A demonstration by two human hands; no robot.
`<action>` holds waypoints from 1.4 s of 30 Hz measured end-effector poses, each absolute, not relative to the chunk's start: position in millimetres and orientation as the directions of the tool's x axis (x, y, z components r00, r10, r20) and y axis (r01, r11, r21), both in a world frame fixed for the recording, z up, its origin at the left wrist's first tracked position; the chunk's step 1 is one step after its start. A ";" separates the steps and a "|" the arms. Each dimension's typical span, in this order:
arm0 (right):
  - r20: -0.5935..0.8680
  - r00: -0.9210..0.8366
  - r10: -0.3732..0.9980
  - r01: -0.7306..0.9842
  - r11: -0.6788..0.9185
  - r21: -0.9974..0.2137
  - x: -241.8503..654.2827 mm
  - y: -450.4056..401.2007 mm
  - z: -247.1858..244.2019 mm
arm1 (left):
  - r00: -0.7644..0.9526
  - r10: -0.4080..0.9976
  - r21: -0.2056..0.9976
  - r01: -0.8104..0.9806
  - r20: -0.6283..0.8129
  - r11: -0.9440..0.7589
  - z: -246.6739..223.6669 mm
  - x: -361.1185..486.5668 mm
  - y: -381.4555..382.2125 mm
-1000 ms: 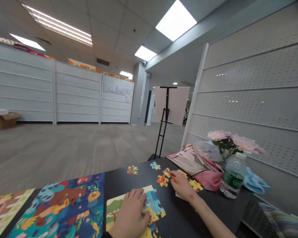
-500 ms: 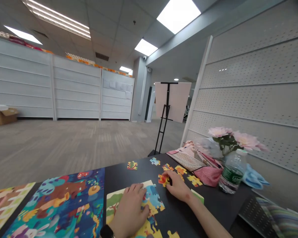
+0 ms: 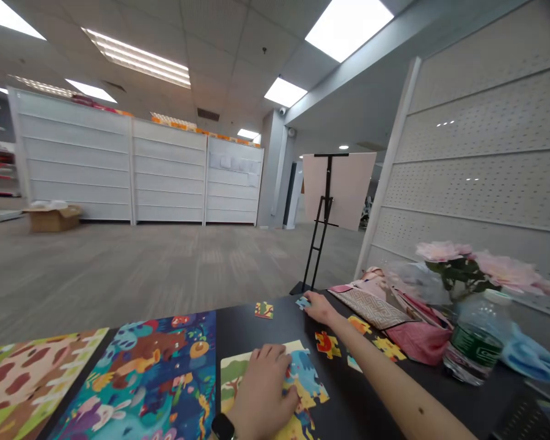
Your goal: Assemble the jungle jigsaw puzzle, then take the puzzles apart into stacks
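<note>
My left hand (image 3: 264, 385), with a dark watch on its wrist, lies flat with fingers stretched on a partly joined jigsaw puzzle (image 3: 305, 373). That hand covers much of the puzzle's middle. At the table's far edge, my right hand (image 3: 319, 307) has its fingertips closed on a light-blue puzzle piece (image 3: 302, 302). A red and yellow puzzle piece (image 3: 327, 345) lies loose below the right forearm. Past that forearm are more loose yellow-orange pieces (image 3: 388, 349). A green and red puzzle piece (image 3: 264, 310) sits alone near the far edge.
Two picture sheets, a blue animal one (image 3: 151, 373) and one with a spotted pattern (image 3: 41, 379), lie to the left. On the right are a pink pouch (image 3: 421, 336), a water bottle (image 3: 474, 342), pink flowers (image 3: 504, 269) and a blue cloth (image 3: 531, 354). An easel (image 3: 323, 226) stands beyond.
My right hand has left the red and yellow piece and reached farther out to the light-blue piece. My left hand stays on the puzzle. The view has turned left.
</note>
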State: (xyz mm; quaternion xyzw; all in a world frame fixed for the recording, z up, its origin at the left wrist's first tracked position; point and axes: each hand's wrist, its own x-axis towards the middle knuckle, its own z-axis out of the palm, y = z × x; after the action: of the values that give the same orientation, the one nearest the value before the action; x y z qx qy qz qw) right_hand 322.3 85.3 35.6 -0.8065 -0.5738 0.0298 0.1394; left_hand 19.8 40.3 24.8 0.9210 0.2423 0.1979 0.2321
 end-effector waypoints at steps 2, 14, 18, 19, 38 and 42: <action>0.075 0.344 0.936 0.914 -0.315 -0.255 322.5 86.1 37.9 | 0.806 0.539 0.520 0.359 0.245 -0.775 27.3 19.4 40.3; 0.171 0.280 0.945 0.944 -0.238 -0.229 263.7 -57.3 42.7 | 0.800 0.536 0.496 0.363 0.268 -0.789 26.2 18.8 38.2; 0.219 0.291 0.931 0.923 -0.214 -0.319 240.8 -93.0 26.2 | 0.803 0.525 0.491 0.349 0.283 -0.799 26.4 18.7 37.5; 0.247 0.297 0.922 0.916 -0.203 -0.345 237.1 -95.8 22.1 | 0.802 0.525 0.489 0.349 0.286 -0.800 25.9 18.8 37.4; 0.260 0.184 0.948 0.925 -0.078 -0.371 244.5 -90.3 23.7 | 0.801 0.524 0.492 0.346 0.288 -0.799 19.9 21.3 38.0; 0.286 0.287 0.914 0.928 -0.190 -0.321 276.1 -65.3 29.3 | 0.802 0.525 0.487 0.350 0.286 -0.800 16.2 23.6 40.1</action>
State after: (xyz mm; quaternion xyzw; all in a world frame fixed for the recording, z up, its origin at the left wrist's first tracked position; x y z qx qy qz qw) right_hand 276.1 -65.3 29.3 -0.7713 -0.5970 -0.0152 0.2201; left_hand 23.6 40.1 16.2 0.9255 0.2366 0.2081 0.2102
